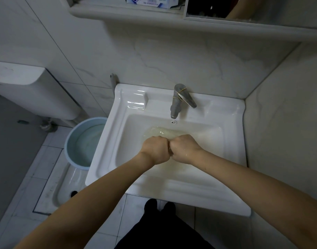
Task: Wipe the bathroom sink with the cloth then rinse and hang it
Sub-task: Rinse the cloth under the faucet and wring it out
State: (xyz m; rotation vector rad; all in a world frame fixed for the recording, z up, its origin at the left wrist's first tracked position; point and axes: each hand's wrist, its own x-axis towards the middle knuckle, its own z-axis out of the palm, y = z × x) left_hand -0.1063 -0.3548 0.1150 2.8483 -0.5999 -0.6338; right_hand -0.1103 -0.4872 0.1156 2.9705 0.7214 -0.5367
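Fists, two: our left hand (pixel 156 150) and right hand (pixel 183 148) clenched, knuckles touching, over one sink (pixel 107 141); one faucet (pixel 177 101); one bucket (pixel 84 142).

A bucket (pixel 85 142) stands left of the sink (pixel 231 112); the faucet (pixel 179 99) sits on its back rim.
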